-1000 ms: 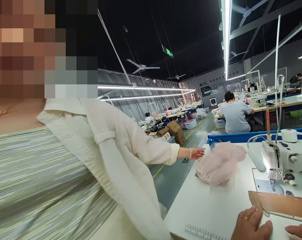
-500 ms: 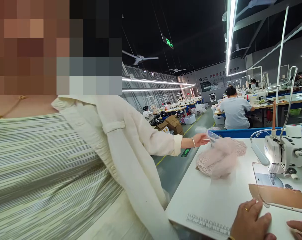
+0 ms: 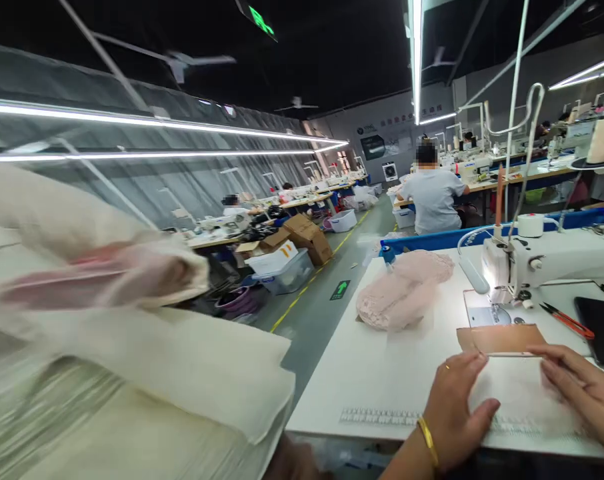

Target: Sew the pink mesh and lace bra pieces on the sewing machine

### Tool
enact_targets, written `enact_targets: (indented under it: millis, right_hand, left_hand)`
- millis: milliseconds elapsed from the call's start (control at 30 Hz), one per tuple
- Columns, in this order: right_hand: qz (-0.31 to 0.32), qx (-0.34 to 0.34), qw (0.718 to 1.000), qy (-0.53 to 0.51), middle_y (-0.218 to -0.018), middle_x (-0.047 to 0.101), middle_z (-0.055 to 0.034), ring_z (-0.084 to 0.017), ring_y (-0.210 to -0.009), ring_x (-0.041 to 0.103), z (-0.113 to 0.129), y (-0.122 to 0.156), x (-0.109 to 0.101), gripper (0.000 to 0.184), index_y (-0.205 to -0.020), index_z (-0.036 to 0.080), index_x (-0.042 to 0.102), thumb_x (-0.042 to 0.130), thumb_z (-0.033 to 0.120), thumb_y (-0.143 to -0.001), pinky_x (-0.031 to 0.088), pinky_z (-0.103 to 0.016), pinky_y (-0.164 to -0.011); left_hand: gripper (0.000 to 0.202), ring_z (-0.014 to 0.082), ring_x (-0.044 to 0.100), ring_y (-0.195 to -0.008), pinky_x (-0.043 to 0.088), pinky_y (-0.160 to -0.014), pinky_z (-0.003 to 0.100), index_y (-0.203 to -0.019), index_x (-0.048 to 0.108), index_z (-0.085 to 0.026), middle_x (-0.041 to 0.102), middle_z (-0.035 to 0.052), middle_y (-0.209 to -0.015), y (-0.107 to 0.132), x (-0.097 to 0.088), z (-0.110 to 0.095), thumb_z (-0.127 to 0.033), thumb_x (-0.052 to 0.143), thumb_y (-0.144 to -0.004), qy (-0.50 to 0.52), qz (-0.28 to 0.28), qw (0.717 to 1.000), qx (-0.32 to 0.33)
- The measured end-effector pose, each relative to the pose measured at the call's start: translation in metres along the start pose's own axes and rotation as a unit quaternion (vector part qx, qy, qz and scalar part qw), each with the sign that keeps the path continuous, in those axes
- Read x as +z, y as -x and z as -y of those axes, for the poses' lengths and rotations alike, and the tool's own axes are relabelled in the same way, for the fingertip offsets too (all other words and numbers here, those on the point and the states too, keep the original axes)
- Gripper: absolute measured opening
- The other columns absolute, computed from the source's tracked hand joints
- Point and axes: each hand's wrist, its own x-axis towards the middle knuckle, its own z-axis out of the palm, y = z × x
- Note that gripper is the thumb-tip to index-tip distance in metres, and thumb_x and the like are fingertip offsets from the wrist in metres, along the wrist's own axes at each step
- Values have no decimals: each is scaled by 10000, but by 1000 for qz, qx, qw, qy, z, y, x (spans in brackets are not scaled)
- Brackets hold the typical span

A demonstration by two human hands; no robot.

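Observation:
My left hand (image 3: 455, 400), with a gold bracelet and a ring, rests on the white sewing table (image 3: 327, 393), fingers stretched forward and thumb apart. My right hand (image 3: 582, 383) lies opposite, fingers extended toward the left fingertips. A pale, sheer patch, perhaps thin cloth (image 3: 512, 393), shows faintly between them over the table. Just beyond the fingertips is a brown panel (image 3: 502, 338), in front of the lit needle area of a sewing machine (image 3: 557, 260). A pink lace and mesh bundle (image 3: 402, 293) sits on the table to the left.
Thread snips (image 3: 567, 321) and a black phone (image 3: 602, 330) lie right. A printed ruler strip (image 3: 377, 417) runs along the front edge. A person in a cream coat (image 3: 197, 360) stands close at left, arm blurred. Beyond are a seated person (image 3: 435, 200) and cartons (image 3: 307, 237).
The view has swung right. The standing person's hand has drawn back from the pink bundle, and the arm is now near and blurred. My two hands have moved closer together beside the brown panel.

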Motion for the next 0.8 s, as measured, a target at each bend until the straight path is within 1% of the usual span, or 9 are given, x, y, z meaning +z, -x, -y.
enact_targets:
  millis: [100, 167, 233, 300, 367, 433, 567, 700, 800]
  right_hand:
    - [1, 65, 989, -132, -813, 693, -32, -217, -749, 669, 28, 1, 7, 571, -1238, 263, 773, 657, 748, -960, 606, -305, -717]
    - [15, 85, 978, -192, -824, 661, -19, -212, -783, 671, 38, 1, 14, 582, -1250, 262, 752, 660, 757, -959, 604, -331, -781]
    - [24, 91, 973, -209, -828, 639, -12, -211, -791, 670, 41, 1, 18, 613, -1269, 260, 732, 642, 781, -958, 600, -350, -802]
    - [31, 89, 974, -205, -831, 640, -15, -212, -780, 662, 40, -1, 18, 657, -1284, 251, 720, 655, 804, -935, 589, -350, -775]
    - [40, 87, 976, -195, -833, 651, -18, -214, -772, 652, 37, -3, 17, 701, -1274, 240, 722, 745, 808, -863, 572, -336, -741]
    - [48, 89, 978, -181, -808, 647, -10, -210, -748, 637, 35, -7, 14, 733, -1229, 232, 737, 822, 808, -784, 557, -324, -707]
    - [39, 85, 985, -147, -789, 658, -23, -213, -734, 617, 36, -11, 10, 713, -1058, 214, 767, 772, 870, -776, 530, -316, -675]
    - [21, 51, 993, -108, -756, 671, -29, -235, -795, 632, 43, -13, 9, 665, -996, 211, 771, 723, 856, -838, 537, -341, -767]
    - [12, 10, 997, -75, -756, 684, -29, -255, -856, 655, 49, -17, 9, 621, -1013, 214, 777, 683, 817, -900, 545, -358, -822]
  left_hand:
    - [786, 346, 557, -1425, 413, -1242, 506, -1564, 543, -253, 595, 132, -1560, -14, -8, -17, -469, 848, -873, 162, 21, 984, -75]
    - [808, 318, 648, -1259, 482, -1140, 456, -1497, 602, -227, 705, 128, -1378, -23, -4, -22, -531, 899, -810, 245, 24, 962, -121]
    - [622, 238, 681, -954, 537, -931, 367, -1242, 727, -167, 750, 79, -1014, -30, 2, -24, -583, 884, -806, 310, 18, 938, -155]
    - [517, 154, 574, -732, 495, -735, 288, -941, 726, -144, 635, 12, -774, -37, 4, -24, -636, 841, -827, 357, 5, 917, -179]
    - [546, 119, 509, -683, 456, -656, 250, -823, 676, -148, 580, -8, -763, -41, -1, -24, -663, 855, -796, 385, -10, 901, -199]
    - [554, 97, 481, -658, 454, -630, 226, -818, 654, -156, 555, -26, -775, -41, -12, -24, -646, 902, -743, 418, -25, 879, -230]
    - [540, 91, 463, -636, 495, -633, 221, -793, 616, -171, 502, -46, -724, -35, -35, -26, -569, 959, -666, 477, -2, 833, -279]
    - [523, 153, 610, -763, 543, -740, 273, -781, 616, -160, 673, 49, -831, -27, -47, -28, -555, 942, -678, 482, 39, 829, -281]
    - [487, 154, 604, -714, 513, -765, 290, -826, 588, -181, 689, 36, -754, -28, -54, -29, -602, 833, -821, 424, 17, 876, -232]
